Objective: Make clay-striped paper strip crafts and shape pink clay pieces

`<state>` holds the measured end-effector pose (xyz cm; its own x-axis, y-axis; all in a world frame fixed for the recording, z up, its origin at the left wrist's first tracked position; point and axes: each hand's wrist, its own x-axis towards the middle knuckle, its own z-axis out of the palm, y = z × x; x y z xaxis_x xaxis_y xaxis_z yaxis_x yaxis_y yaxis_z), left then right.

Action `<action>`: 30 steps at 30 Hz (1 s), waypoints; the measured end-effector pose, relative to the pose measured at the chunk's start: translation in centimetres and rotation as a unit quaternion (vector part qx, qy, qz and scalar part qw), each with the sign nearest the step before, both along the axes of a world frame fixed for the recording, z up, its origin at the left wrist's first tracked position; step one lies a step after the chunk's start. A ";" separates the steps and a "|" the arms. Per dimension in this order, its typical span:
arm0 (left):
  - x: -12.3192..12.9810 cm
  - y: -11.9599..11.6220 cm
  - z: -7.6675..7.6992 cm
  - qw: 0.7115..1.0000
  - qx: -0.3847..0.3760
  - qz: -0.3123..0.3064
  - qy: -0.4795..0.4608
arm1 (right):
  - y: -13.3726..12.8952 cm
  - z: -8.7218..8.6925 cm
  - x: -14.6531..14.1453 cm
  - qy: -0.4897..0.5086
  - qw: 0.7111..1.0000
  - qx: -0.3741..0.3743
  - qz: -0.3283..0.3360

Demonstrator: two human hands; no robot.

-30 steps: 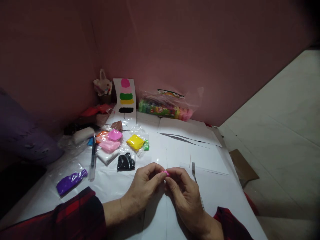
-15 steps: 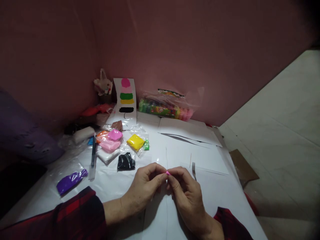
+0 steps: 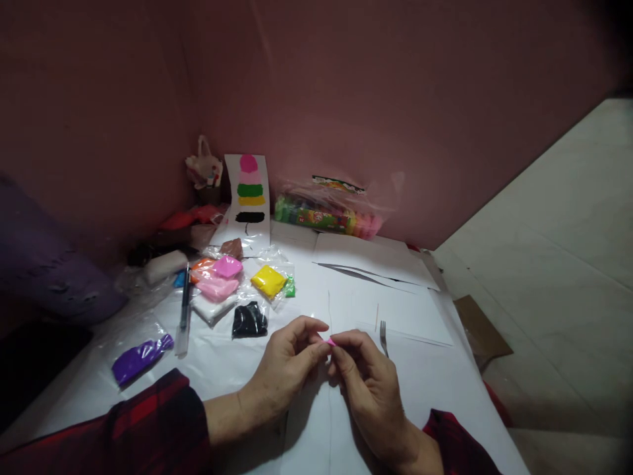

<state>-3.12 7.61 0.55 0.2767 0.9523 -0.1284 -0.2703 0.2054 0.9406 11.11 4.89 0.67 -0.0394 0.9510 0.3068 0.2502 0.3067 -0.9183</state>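
Observation:
A tiny piece of bright pink modelling clay point(image 3: 331, 342) sits between the fingertips of both hands, above the white paper. My right hand point(image 3: 370, 379) pinches it between thumb and index finger. On the other side, my left hand point(image 3: 284, 366) has its thumb pressed at the clay's edge, with the index finger raised slightly off it. Fingers cover most of the piece, so its shape is hard to make out. Just right of my right hand lies a fork point(image 3: 384, 338); a toothpick point(image 3: 376, 318) rests beside it.
Bagged clay lies leftward: purple point(image 3: 141, 359), black point(image 3: 250, 320), yellow point(image 3: 268, 282) and pinks point(image 3: 227, 266). A pen point(image 3: 184, 313) lies among them. Behind, a colour-striped paper point(image 3: 251, 175) leans on the wall beside a bag of clay sticks point(image 3: 326, 214). White paper point(image 3: 420, 409) covers the table.
My left index fingertip has lifted away from the pink clay, opening a small gap. The right hand keeps its pinch, almost unmoved.

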 end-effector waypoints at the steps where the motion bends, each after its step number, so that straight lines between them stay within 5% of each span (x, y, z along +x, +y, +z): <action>1: 0.0 0.0 -0.1 1.000 0.000 -0.003 -0.004 | 0.0 0.0 0.0 0.000 1.000 0.001 -0.001; 7: 0.1 0.1 0.2 0.998 0.015 -0.048 -0.031 | 0.1 -0.2 0.2 -0.030 1.000 0.005 -0.004; 22: 0.1 0.0 0.4 1.000 -0.004 -0.013 -0.011 | -0.1 -0.1 0.2 -0.058 0.998 0.021 0.019; 30: -0.3 0.1 0.4 0.994 0.050 0.006 0.093 | -0.3 -0.4 0.3 -0.043 0.998 0.018 0.044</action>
